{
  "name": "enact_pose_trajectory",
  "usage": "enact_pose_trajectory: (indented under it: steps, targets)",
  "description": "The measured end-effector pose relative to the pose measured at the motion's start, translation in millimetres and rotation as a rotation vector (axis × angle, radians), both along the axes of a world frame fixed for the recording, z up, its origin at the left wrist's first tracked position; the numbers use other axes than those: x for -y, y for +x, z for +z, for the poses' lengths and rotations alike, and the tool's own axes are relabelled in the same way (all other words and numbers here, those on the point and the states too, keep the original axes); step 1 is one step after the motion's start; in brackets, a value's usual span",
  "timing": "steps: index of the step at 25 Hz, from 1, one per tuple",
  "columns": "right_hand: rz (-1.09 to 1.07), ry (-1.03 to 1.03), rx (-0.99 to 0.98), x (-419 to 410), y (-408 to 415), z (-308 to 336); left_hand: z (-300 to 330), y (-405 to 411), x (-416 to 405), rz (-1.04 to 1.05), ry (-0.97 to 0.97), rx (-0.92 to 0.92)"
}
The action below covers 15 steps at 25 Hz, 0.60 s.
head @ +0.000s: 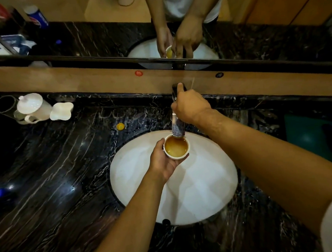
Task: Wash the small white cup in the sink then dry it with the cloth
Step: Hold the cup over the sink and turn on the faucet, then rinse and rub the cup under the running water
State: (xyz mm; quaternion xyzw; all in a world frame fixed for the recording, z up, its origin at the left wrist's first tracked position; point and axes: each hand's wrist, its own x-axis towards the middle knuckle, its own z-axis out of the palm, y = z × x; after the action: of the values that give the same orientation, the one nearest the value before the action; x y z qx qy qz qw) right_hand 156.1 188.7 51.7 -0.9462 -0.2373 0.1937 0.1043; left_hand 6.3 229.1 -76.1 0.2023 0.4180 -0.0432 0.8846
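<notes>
My left hand (161, 161) grips the small white cup (176, 147) upright over the white sink basin (204, 182), right under the tap's spout. The cup holds amber liquid nearly to its rim. My right hand (191, 106) rests on the chrome tap (178, 128) at the back of the basin, fingers closed over its handle, one finger pointing along the top. I cannot tell whether water is running. A green cloth (307, 135) lies on the counter to the right of the sink.
The dark marble counter (66, 172) surrounds the basin. At the back left stand a white lidded pot (33, 107), a white jug (61, 111) and a clear glass (4, 104). A yellow cap (120, 126) lies near the basin. A mirror runs along the back.
</notes>
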Motion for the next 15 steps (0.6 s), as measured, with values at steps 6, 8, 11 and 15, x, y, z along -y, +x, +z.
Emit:
enact_pose_trajectory:
  steps: [6, 8, 11, 15]
  targets:
    - [0.015, 0.017, -0.016, 0.2, 4.5, 7.0, 0.3, 4.4, 1.9, -0.014, 0.004, 0.013]
    - [0.013, 0.028, -0.022, 0.2, 4.7, 8.1, 0.0, 6.1, 1.3, -0.006, 0.003, 0.003]
    - [0.016, 0.029, -0.028, 1.0, 5.0, 8.5, -0.7, 7.3, 0.7, 0.008, 0.000, -0.021]
    - [0.034, 0.010, -0.006, 1.7, 4.7, 7.3, -0.3, 8.6, 0.7, 0.014, 0.014, -0.040]
